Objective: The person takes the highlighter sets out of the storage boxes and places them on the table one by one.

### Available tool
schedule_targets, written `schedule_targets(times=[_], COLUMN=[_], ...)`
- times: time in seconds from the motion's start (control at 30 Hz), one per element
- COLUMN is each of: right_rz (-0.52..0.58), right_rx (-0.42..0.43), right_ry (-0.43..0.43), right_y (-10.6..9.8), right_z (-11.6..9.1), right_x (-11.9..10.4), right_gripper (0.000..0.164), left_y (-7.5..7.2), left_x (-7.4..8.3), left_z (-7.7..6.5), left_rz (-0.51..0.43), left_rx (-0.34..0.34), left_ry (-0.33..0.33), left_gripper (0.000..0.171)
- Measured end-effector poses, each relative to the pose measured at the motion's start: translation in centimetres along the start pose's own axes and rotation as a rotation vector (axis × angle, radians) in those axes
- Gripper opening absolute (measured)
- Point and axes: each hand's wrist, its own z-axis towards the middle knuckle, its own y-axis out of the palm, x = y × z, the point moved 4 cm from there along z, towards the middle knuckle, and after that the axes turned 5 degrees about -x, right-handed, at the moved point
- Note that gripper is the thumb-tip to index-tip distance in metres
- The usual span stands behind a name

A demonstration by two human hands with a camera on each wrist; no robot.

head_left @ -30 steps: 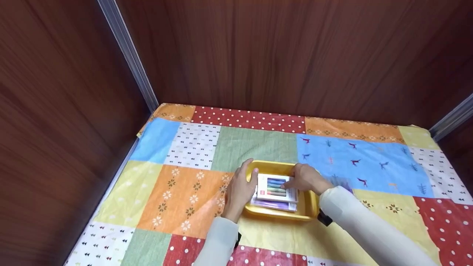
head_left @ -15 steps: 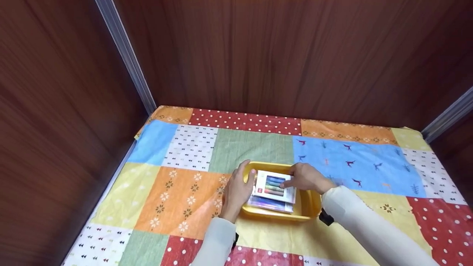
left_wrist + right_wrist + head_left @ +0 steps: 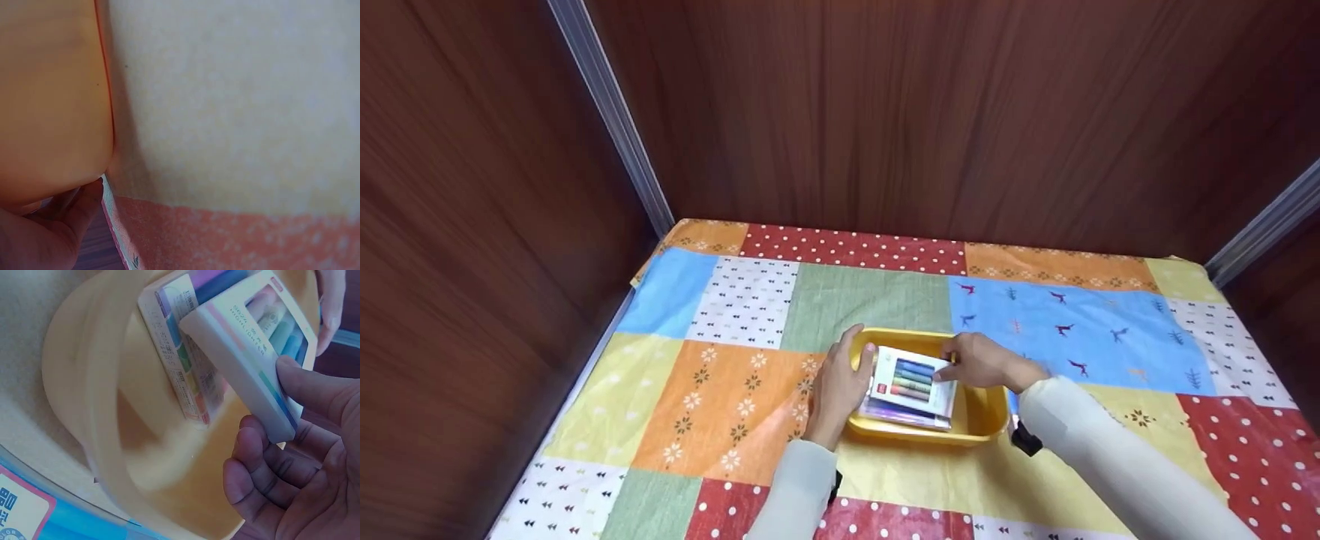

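A yellow plastic bin stands on the patchwork cloth. My left hand holds its left wall, thumb inside the rim and fingers outside; in the left wrist view, fingers show against the bin's outer wall. Between thumb and fingers my right hand pinches a white highlighter box with a window showing coloured pens. In the right wrist view this highlighter box is tilted over a second pack of pens, which lies in the bin's left part and is partly covered.
Just outside the bin's right wall lies a blue package, mostly hidden by the right forearm in the head view. Dark wood panels enclose the back and sides. Patchwork cloth spreads around the bin.
In my right hand the highlighter box has turned slightly and tilted, showing more of the pack beneath. My left hand stays on the bin's left side. The head view has shifted a little.
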Motion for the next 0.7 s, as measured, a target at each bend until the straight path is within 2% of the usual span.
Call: schedule_targets(times=[0.23, 0.47, 0.7], right_rz=[-0.006, 0.002, 0.005], right_rx=[0.001, -0.048, -0.021], right_ry=[-0.073, -0.178, -0.219], right_y=[0.0, 0.5, 0.3], right_z=[-0.5, -1.0, -1.6], right_x=[-0.1, 0.0, 0.0], right_gripper=[0.020, 0.020, 0.019], left_y=[0.1, 0.0, 0.0], left_x=[-0.2, -0.2, -0.2], left_z=[-0.1, -0.2, -0.1], left_rz=[-0.011, -0.001, -0.026], left_rx=[-0.011, -0.010, -0.008], left_ry=[-0.008, -0.017, -0.016], left_gripper=[0.048, 0.048, 0.047])
